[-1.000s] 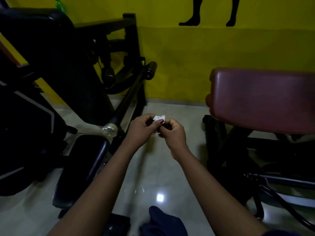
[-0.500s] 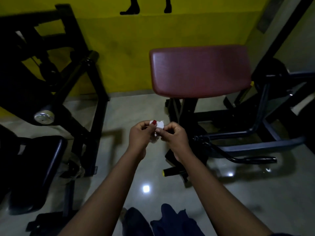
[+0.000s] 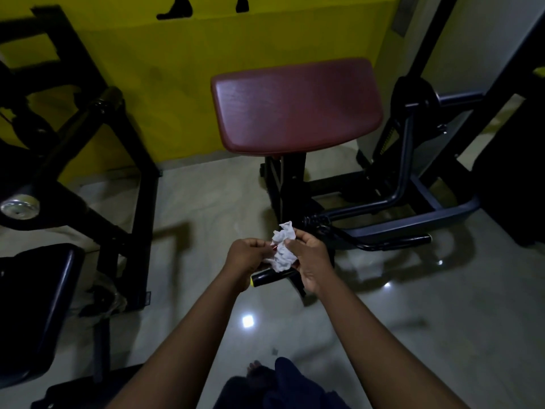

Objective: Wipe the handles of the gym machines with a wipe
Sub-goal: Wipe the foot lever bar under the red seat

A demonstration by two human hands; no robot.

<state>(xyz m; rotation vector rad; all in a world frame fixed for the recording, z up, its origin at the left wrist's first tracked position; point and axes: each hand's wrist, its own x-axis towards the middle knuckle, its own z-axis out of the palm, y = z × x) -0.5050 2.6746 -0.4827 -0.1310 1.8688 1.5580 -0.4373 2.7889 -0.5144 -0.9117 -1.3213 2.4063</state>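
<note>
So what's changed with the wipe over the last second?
The wipe has been teased open from a tight wad into a bigger crumpled sheet. The view has swung right to face the red pad. The left grip and right grip still pinch the wipe between them.

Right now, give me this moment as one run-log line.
left hand: pinches wipe | right hand: pinches wipe | black handle: just below wipe, contact unclear | phase: prep
</note>
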